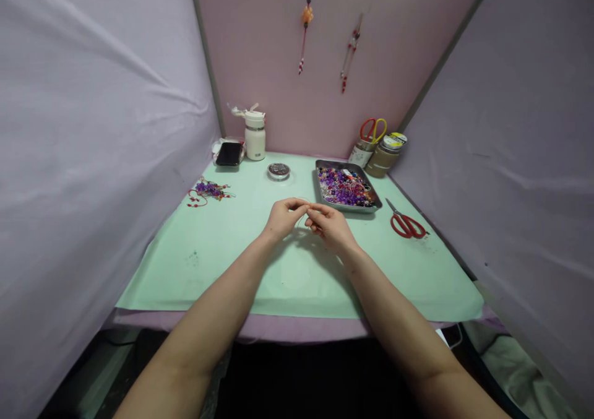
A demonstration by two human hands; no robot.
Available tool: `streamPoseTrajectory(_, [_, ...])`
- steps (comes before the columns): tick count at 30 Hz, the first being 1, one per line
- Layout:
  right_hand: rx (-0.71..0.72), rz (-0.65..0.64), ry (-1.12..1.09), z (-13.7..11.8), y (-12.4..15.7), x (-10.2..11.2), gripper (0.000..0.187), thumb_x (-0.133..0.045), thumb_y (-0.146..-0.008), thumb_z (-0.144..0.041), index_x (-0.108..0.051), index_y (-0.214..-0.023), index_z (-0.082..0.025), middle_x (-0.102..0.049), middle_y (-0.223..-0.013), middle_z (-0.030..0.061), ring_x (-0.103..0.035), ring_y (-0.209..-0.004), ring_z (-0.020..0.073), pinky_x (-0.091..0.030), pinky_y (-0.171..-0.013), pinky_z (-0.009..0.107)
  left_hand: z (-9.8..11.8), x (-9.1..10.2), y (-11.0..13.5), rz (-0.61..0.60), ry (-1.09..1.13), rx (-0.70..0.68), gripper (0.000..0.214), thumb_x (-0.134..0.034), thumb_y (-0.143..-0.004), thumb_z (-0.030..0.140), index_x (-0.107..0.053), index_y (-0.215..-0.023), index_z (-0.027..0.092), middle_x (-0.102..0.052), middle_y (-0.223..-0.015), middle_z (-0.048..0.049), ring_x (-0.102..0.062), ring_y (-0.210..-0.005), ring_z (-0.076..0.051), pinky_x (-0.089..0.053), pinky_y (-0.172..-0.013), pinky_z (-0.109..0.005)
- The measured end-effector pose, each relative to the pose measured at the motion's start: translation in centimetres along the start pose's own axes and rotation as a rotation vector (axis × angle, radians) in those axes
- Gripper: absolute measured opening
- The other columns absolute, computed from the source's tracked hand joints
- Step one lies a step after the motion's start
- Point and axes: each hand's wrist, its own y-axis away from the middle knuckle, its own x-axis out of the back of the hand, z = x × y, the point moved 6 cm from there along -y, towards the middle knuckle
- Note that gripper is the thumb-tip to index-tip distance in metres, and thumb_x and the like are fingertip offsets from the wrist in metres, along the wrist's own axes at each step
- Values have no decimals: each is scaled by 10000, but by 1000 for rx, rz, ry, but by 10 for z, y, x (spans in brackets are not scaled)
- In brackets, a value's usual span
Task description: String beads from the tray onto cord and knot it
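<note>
My left hand (pixel 284 217) and my right hand (pixel 328 226) meet above the middle of the pale green mat (pixel 195 270), fingertips pinched together. Between them runs a thin clear thread (pixel 304 201), barely visible, looping up a little over the fingers. Both hands are closed in a pinch on it. A metal tray (pixel 322 191) filled with purple, red and clear beads lies just beyond my right hand.
Red scissors (pixel 406 224) lie right of the tray. A small round tin (pixel 278 171), a white bottle (pixel 255 135) and a black phone (pixel 229 153) stand at the back. Beaded strands (pixel 208 190) lie at left. Jars with scissors (pixel 374 142) occupy the back right corner. Cloth walls enclose the table.
</note>
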Motion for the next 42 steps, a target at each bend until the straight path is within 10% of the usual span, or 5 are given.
streamPoseTrajectory(22, [439,307,494,-31,8,8,153,-610,-713,-284,-718,-682,-180,-618,-685,19,-534,-683,149,-431,-675,290,-4,-8,2,-87,-189,15,214,-599,-700,310,-740,-743,155,-707,-737,-44,-612,-756,-180,-449,-693,-261])
streamPoseTrajectory(32, [-9,109,-200,-48,-28,19,98,-664,-736,-253,-610,-765,-175,-651,-720,2,-578,-575,74,-455,-465,166,-6,-13,9,-245,-43,195,184,-657,-669,344,-741,-714,187,-730,-814,-54,-617,-744,-164,-428,-690,-270])
streamPoseTrajectory(42, [157,322,-626,-63,-48,65,117,-537,-887,-141,-566,-776,-161,-683,-668,-6,-679,-674,71,-588,-664,151,-7,-23,15,-461,-8,305,198,-685,-675,351,-747,-786,199,-723,-859,-54,-551,-730,-132,-358,-647,-275])
